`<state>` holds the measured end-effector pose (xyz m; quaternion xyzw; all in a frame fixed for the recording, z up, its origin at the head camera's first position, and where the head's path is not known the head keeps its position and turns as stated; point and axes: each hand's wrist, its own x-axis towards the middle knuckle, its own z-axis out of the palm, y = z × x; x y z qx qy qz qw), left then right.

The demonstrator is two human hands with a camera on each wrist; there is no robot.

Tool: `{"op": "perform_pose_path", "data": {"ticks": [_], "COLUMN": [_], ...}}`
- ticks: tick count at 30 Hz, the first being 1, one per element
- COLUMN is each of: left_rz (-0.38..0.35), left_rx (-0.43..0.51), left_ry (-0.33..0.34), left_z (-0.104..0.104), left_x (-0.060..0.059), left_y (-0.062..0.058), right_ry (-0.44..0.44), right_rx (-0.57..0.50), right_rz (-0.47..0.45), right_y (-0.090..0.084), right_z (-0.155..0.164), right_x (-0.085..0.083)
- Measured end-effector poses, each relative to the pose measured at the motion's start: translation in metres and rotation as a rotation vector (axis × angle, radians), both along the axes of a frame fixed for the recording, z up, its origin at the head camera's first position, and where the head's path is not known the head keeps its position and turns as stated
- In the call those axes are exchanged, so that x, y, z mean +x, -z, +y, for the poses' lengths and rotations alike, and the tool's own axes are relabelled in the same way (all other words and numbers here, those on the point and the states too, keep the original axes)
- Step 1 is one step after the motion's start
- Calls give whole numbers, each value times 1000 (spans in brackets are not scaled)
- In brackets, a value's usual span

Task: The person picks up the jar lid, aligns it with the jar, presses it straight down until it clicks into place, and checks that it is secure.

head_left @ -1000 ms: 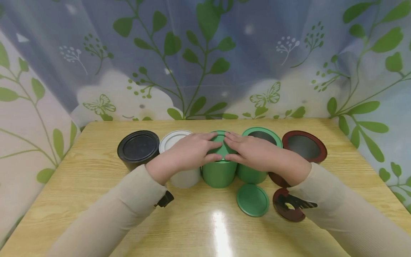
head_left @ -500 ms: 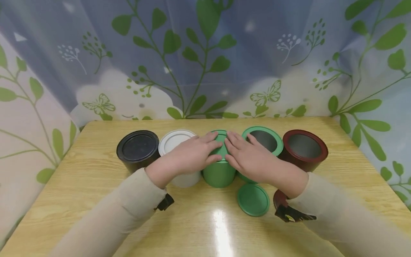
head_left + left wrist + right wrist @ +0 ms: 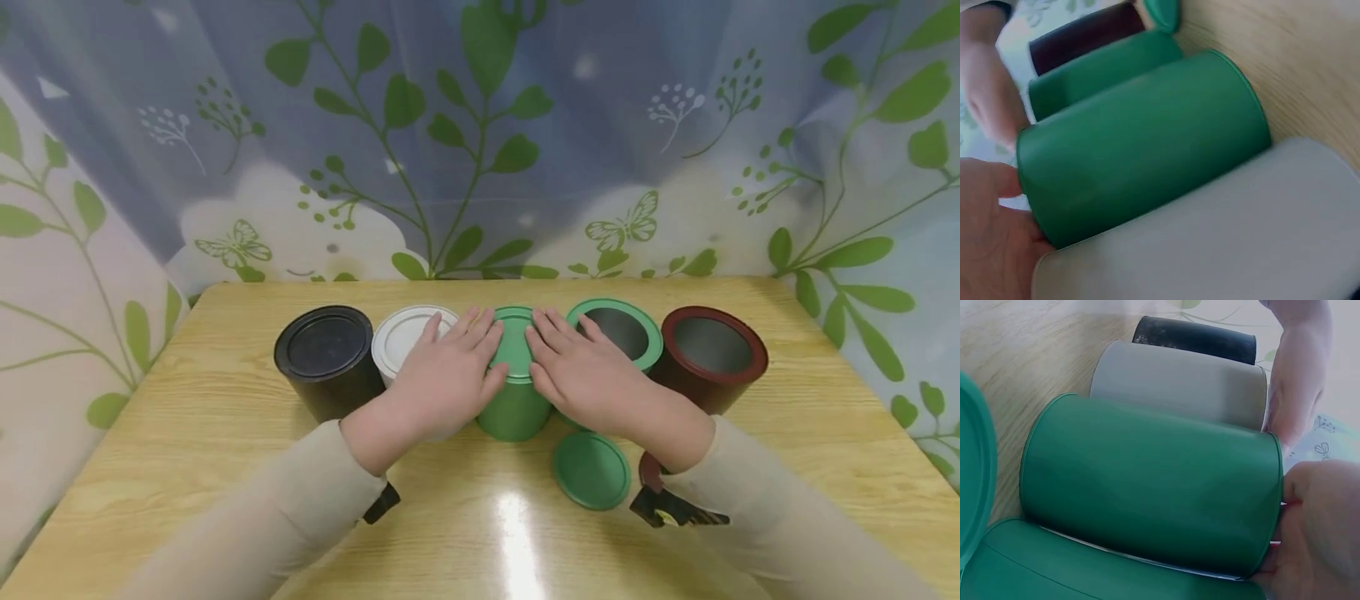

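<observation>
A lidded green canister [image 3: 513, 408] stands upright in the middle of a row on the table. My left hand [image 3: 444, 379] lies palm down with straight, slightly spread fingers, over the left edge of its lid and across the neighbouring white canister [image 3: 408, 329]. From the other side, my right hand [image 3: 588, 371] rests flat at the lid's right edge, fingers extended and partly over the open green canister [image 3: 622, 325]. In the left wrist view, the left thumb meets the rim of the middle green canister [image 3: 1141, 150]. The right wrist view shows my right fingers [image 3: 1272, 550] at that canister's top end.
A black lidded canister [image 3: 326, 350] ends the row on the left, an open dark red one [image 3: 712, 350] on the right. A loose green lid [image 3: 592, 471] lies in front. Beside it a dark red lid [image 3: 651, 471] is mostly hidden by my right wrist. A patterned curtain [image 3: 562, 167] hangs behind.
The left hand has shifted slightly left and its fingers have fanned out over the white lid. The right hand has turned a little and its forearm dropped, uncovering more of the dark red canister.
</observation>
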<state>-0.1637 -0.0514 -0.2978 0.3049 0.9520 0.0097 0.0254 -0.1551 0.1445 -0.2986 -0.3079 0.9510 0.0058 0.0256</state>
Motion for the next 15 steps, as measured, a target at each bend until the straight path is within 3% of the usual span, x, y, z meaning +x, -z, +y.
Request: {"op": "perform_pose_path", "data": {"ticks": [3,11,15], "left_rz": [7,20,-29], "left_rx": [-6,-13,-10], "left_ry": [-61,-105,-55], "left_z": [1,3,9], "left_x": [4,6,1], "left_y": [2,1,0], "right_ry": [0,-3,5], "right_rx": [-1,-5,-1], "right_rz": [-1,-10,-26], "right_y": [0,0,-1], "right_z": [0,-1,0], "right_x": [-1,0,1]}}
